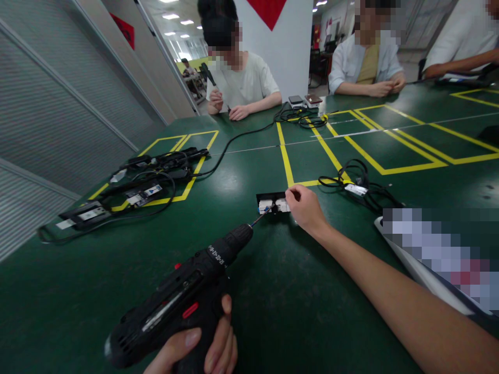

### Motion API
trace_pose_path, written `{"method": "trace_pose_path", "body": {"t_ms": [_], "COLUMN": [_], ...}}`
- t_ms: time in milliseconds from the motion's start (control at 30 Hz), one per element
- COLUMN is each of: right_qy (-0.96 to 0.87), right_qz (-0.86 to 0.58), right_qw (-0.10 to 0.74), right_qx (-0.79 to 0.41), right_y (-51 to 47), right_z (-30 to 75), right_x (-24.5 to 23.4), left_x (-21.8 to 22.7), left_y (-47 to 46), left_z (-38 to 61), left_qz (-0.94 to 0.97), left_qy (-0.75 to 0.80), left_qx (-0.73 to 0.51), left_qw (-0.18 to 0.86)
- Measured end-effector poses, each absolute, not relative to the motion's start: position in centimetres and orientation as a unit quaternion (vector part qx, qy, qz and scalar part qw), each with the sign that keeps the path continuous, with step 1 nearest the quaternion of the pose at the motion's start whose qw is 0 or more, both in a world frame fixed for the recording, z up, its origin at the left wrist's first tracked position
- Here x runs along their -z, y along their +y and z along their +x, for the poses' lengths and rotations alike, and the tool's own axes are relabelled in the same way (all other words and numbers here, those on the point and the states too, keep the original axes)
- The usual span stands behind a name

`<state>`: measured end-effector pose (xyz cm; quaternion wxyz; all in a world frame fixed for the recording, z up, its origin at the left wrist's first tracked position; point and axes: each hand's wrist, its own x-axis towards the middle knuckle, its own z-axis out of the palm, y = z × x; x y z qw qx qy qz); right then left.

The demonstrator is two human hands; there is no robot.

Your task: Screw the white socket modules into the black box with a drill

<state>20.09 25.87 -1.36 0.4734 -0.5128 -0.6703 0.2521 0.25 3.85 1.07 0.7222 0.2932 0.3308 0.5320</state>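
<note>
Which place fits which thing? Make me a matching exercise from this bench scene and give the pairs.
Things:
1. cordless drill
2. small black module
3. pile of black adapters
4. coiled black cable

Places:
A. steadied by the right hand
B. gripped in the left hand
C. on the table right of the right hand
D. far left, inside the yellow tape box

Pairs: 1-B, 2-A, 3-D, 4-C

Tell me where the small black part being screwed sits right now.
In the head view, the small black part lies mid-table on the green table, just below a yellow tape line, pinned by the right hand with the drill bit touching it.
</note>
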Motion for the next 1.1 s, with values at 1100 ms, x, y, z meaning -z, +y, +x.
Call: {"method": "trace_pose_path", "body": {"t_ms": [1100], "right_qy": [-0.673], "right_qz": [-0.517], "right_qw": [0.465], "right_qx": [-0.252], "right_y": [25.81], "right_z": [20.08], "right_x": [1.17], "left_x": [-1.32], "left_y": [3.72], "left_z": [0.37], "left_qz": [0.287], "left_qy": [0.351], "left_qx": [-0.538], "left_qw": [0.711]}}
